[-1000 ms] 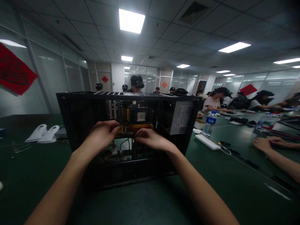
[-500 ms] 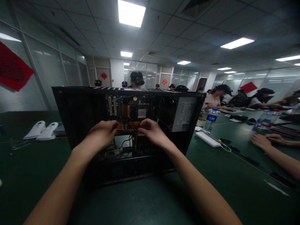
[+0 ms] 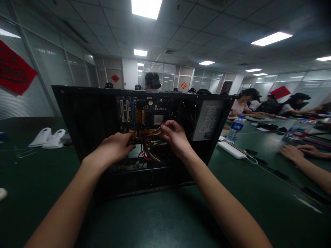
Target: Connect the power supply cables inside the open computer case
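Observation:
A black computer case (image 3: 85, 137) stands on its side edge before me, its open side towards me. Inside it are a motherboard (image 3: 149, 111) and, on the right, a power supply (image 3: 209, 119) with a label. My right hand (image 3: 174, 136) pinches a bundle of coloured cables (image 3: 148, 146) near the motherboard; the loop of red, yellow and black wires hangs below the fingers. My left hand (image 3: 113, 148) is inside the case at the board's lower left, fingers apart, with no held thing visible. Its fingertips are partly lost against the dark parts.
A green table (image 3: 155, 220) carries the case. To the right are a water bottle (image 3: 236, 129), a white power bank (image 3: 231, 150) with a cord, and a co-worker's hands (image 3: 292, 151). White slipper-shaped objects (image 3: 41, 137) lie at the left. Other people sit farther back.
My right hand has risen slightly to the right, drawing the cable bundle up and out into a visible loop. My left hand stays nearly in place, its fingers now looser.

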A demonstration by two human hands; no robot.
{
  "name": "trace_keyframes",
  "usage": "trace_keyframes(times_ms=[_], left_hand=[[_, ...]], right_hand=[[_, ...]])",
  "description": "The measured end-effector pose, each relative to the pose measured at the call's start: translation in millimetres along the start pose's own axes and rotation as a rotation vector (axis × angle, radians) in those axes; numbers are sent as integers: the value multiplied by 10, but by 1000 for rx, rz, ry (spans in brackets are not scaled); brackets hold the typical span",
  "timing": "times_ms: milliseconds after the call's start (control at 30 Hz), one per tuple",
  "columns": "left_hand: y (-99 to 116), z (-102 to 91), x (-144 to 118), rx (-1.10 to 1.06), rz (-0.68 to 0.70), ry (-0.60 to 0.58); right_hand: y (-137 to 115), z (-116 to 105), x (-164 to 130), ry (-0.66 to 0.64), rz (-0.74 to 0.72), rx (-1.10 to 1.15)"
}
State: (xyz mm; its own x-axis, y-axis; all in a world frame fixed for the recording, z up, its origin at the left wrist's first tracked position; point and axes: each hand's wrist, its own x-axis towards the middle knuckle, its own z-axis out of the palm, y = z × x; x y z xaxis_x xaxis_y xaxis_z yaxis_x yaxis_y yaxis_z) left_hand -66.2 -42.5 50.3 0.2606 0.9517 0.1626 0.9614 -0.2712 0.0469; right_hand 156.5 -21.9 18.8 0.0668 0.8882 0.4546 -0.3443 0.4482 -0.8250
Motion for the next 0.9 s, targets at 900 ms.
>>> trace_keyframes(times_ms=[900], left_hand=[[543, -251, -340, -602, 719, 0]], right_hand=[[-331, 19, -215, -500, -286, -869]])
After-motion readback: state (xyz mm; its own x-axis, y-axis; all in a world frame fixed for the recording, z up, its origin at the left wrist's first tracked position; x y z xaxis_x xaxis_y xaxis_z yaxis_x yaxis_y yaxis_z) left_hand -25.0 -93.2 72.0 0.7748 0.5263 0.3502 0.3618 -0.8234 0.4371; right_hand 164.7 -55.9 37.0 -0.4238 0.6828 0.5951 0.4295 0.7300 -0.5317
